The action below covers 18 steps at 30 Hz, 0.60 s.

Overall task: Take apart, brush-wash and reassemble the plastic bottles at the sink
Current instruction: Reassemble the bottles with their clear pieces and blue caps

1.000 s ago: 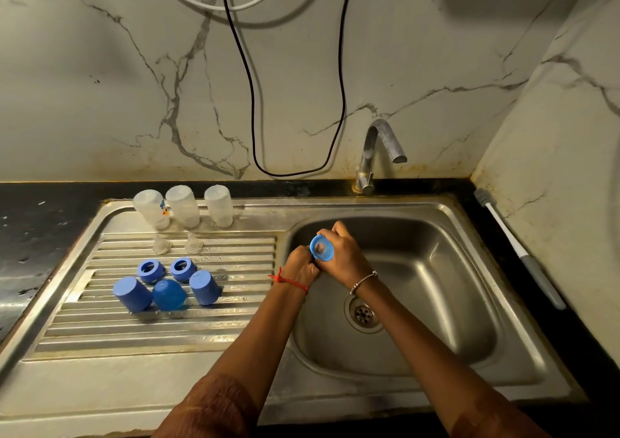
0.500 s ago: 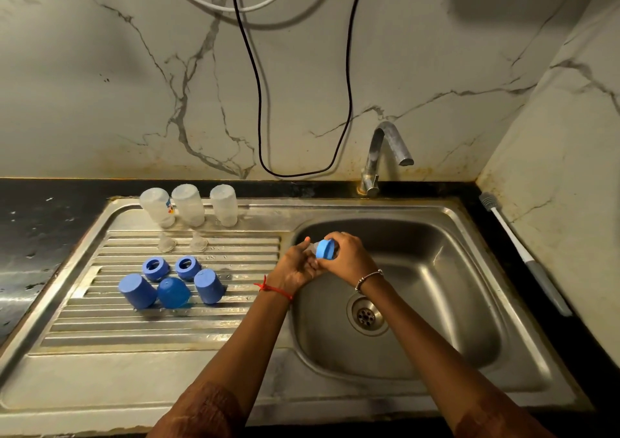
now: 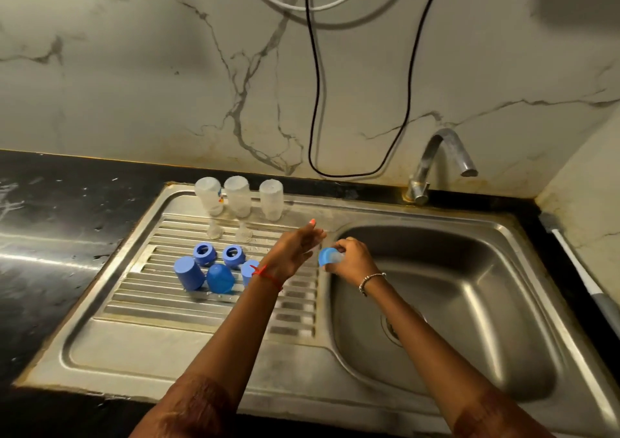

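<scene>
My right hand (image 3: 352,261) grips a blue screw ring with a clear teat (image 3: 328,256) at the left rim of the sink basin (image 3: 469,303). Just left of it, my left hand (image 3: 297,248) is over the drainboard (image 3: 201,307), fingers straight and holding nothing. Three clear bottle bodies (image 3: 239,197) stand upside down at the back of the drainboard. Two clear teats (image 3: 243,233) lie in front of them. Two blue rings (image 3: 218,255) and three blue caps (image 3: 204,275) sit further forward; my left wrist partly hides one cap.
A metal tap (image 3: 436,162) stands behind the basin. A long bottle brush (image 3: 577,270) lies on the black counter at the right, along the wall. Black and white cables (image 3: 315,102) hang down the marble wall. The drain (image 3: 391,330) is in the basin floor.
Both hands moved left from over the basin to its left rim. My left hand let go of the ring and opened towards the drainboard. The camera view swung left.
</scene>
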Each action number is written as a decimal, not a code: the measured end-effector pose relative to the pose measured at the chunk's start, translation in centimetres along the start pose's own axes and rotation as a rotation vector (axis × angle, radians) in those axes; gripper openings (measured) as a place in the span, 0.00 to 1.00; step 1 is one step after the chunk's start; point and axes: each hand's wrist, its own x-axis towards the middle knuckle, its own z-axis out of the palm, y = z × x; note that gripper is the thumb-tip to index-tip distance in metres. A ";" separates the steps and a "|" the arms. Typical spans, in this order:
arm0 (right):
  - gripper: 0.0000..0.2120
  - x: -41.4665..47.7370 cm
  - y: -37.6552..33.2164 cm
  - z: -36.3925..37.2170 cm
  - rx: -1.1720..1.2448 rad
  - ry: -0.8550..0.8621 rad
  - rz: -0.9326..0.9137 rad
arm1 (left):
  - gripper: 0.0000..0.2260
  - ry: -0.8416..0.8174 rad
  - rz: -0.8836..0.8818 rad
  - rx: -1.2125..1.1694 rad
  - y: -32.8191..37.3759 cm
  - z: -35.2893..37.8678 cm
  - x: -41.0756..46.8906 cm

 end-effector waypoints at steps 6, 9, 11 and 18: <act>0.21 2.4 -3.5 3.2 0.020 -0.056 -0.033 | 0.03 0.177 0.113 0.153 3.3 -6.6 -0.8; 0.21 4.0 -5.0 5.0 -0.019 -0.069 -0.028 | 0.06 0.274 0.195 0.271 4.7 -9.6 -1.2; 0.20 5.0 -5.7 6.2 -0.026 -0.073 -0.021 | 0.06 0.326 0.211 0.378 5.2 -11.5 -1.2; 0.20 6.9 -6.4 9.3 -0.065 -0.119 0.022 | 0.13 0.409 0.161 0.748 5.3 -14.9 -0.1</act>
